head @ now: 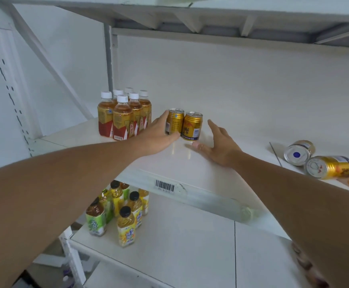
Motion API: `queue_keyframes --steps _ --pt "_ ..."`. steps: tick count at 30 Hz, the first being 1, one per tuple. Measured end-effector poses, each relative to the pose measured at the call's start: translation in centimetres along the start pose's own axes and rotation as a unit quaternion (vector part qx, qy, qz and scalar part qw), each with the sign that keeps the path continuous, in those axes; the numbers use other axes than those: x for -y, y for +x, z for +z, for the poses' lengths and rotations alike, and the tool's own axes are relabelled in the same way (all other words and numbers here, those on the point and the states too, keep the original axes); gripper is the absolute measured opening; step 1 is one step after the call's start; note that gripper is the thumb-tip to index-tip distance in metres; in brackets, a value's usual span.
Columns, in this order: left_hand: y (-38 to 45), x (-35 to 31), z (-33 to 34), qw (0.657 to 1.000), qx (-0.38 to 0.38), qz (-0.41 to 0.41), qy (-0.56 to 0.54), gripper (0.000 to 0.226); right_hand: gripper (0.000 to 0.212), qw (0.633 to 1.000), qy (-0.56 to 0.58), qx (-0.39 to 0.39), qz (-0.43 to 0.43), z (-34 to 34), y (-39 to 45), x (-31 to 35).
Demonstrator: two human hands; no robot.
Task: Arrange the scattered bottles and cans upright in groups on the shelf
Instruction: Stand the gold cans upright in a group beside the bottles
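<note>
Shelf (242, 125), white, holds six upright white-capped tea bottles (123, 119) at left. Left hand (157, 139) rests straight fingers against two touching upright gold cans (191, 126), one label partly reading "Bull". Right hand (221, 147), spread and holding nothing, sits beside them. Two fallen cans (328, 166) lie far right.

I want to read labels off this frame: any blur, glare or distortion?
Head view: soft light; faint reflections on the shelf before the upright gold cans, whose labels look fairly sharp; fallen cans at the right edge are smeared; the wide lens bows straight edges.
</note>
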State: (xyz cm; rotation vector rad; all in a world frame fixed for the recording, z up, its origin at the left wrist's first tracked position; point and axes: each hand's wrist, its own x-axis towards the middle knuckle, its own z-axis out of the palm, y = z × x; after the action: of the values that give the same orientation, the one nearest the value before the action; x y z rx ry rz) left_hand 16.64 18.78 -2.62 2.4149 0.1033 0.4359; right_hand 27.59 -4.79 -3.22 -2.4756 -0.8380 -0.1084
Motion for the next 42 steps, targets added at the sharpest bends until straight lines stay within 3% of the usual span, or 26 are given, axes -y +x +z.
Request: queue_keyframes --steps 7,17,30,42 --pt "-4.1 -3.2 -1.0 0.995 0.027 -0.004 0.093 0.094 0.097 0.998 -0.055 0.007 -0.016 -3.5 -4.5 0.2" --pt "-11.0 -10.8 2.5 0.981 -0.028 -0.066 0.182 0.090 0.083 0.999 -0.007 0.009 -0.044 -7.9 -14.4 -2.7" --pt "-14.0 -21.0 8.2 0.986 0.016 -0.030 0.161 0.094 0.079 0.999 -0.022 -0.007 -0.026 -13.7 -22.8 -7.1" --pt "-11.8 -22.6 10.2 0.989 0.056 0.016 0.133 0.091 0.073 0.995 -0.085 0.031 0.051 -16.2 -26.2 -11.7"
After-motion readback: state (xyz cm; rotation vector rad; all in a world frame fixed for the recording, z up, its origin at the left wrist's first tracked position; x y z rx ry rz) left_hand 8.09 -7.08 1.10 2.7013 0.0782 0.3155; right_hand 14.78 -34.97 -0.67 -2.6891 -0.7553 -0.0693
